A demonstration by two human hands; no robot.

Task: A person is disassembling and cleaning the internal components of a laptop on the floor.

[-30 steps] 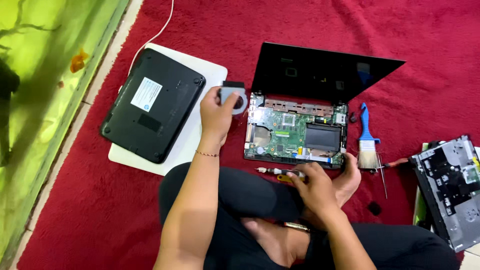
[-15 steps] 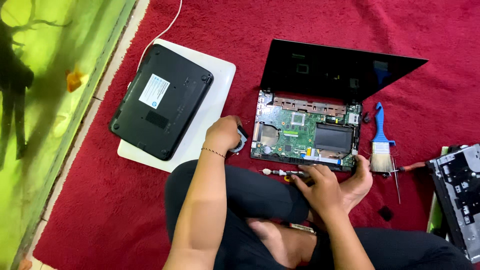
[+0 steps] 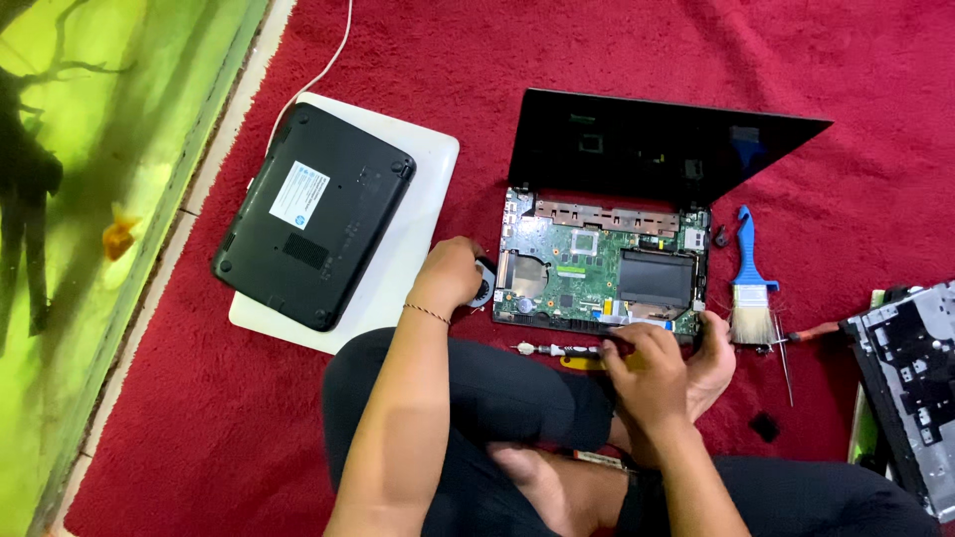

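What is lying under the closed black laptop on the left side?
Under the closed black laptop lies a flat white device, probably another laptop, on the red carpet. Only its right and lower edges show; the rest is covered. A white cable leads away from there.

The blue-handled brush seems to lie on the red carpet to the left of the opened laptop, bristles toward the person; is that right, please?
Not quite: the head view shows the blue-handled brush lying to the right of the opened laptop, not the left. It does lie on the red carpet, bristles toward the person.
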